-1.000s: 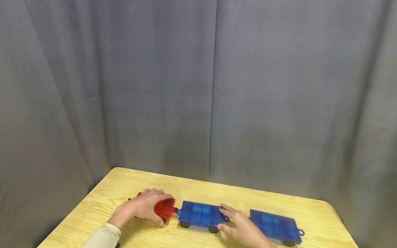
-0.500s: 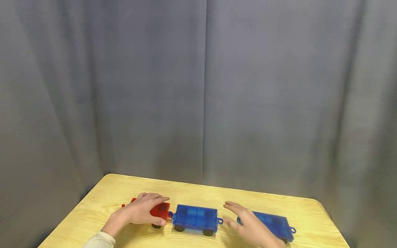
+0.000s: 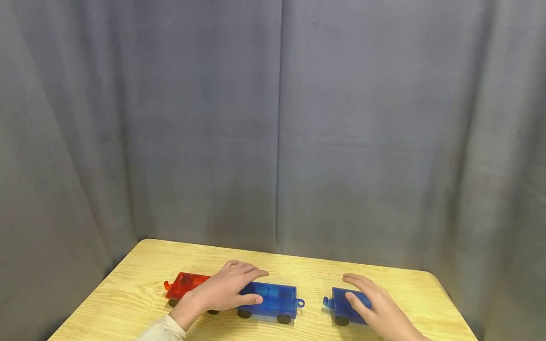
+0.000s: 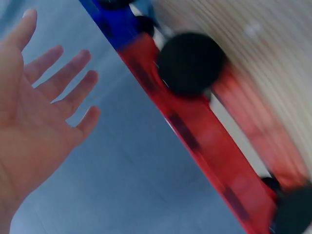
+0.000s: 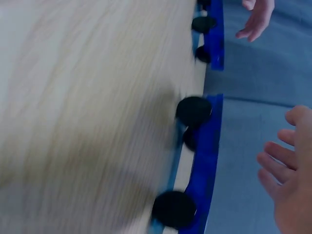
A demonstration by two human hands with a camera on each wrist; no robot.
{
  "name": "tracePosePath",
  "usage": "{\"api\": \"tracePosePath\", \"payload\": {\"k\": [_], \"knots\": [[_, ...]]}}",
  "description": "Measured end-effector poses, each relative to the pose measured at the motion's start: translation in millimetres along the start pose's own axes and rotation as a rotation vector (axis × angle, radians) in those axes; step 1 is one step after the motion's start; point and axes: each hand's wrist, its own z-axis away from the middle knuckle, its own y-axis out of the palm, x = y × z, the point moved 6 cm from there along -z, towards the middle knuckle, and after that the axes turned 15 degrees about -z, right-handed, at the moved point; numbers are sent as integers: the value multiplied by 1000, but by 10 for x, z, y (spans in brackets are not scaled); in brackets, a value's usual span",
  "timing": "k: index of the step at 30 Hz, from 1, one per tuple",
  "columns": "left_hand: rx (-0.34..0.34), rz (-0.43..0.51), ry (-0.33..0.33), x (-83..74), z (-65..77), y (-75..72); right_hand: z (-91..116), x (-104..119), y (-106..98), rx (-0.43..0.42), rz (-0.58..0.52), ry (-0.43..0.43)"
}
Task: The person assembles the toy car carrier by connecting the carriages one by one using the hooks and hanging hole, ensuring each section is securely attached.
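Observation:
My left hand [image 3: 230, 288] is spread above the join between a red toy train car [image 3: 187, 283] and a blue toy train car [image 3: 277, 298]. In the left wrist view its fingers are apart and hold nothing, with the red car's side and black wheels beside it. Further right, my right hand [image 3: 377, 305] hovers with loose fingers over a second blue toy train car [image 3: 341, 303], covering its right part. The right wrist view shows that hand [image 5: 292, 170] apart from the car. A hook on the second blue car faces the loop on the first, with a gap between.
The cars stand in a row on a light wood table [image 3: 170, 253], its rounded back corners in view. Grey curtains [image 3: 204, 142] hang behind the table and along its sides.
My left hand has left the red car and moved right to the first blue car. My right hand has let go of the first blue car and moved right over the second.

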Motion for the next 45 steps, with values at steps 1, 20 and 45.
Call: {"api": "tracePosePath", "payload": {"k": [1, 20, 45], "knots": [[-5, -11, 13, -52, -48, 4, 23, -35, -32, -7, 10, 4], [44, -73, 5, -484, -429, 403, 311, -601, -121, 124, 96, -42], [91, -57, 58, -432, -539, 478, 310, -710, 52, 79, 151, -294]]}}
